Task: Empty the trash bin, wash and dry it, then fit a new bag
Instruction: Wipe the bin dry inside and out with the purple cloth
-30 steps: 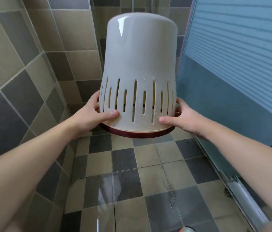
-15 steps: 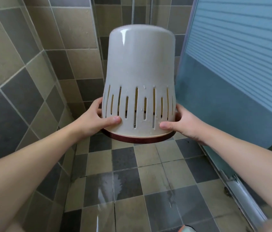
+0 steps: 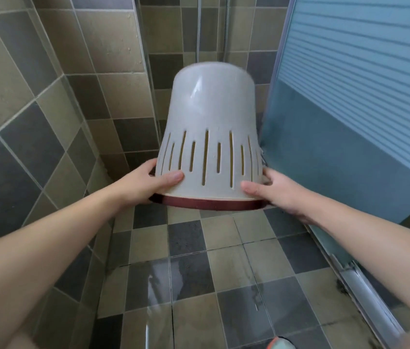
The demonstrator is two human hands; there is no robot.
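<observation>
Hands [image 3: 146, 183] grip inverted bin [image 3: 211, 137], glass door [image 3: 350, 122] beside.

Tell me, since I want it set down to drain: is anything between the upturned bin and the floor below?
Nothing visible. The bin, gripped near its rim by the left hand and right hand, hangs mouth-down over wet, bare floor tiles.

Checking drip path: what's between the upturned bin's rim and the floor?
Nothing in the head view: the bin hangs mouth-down in both hands, left hand, right hand, over bare wet floor.
</observation>
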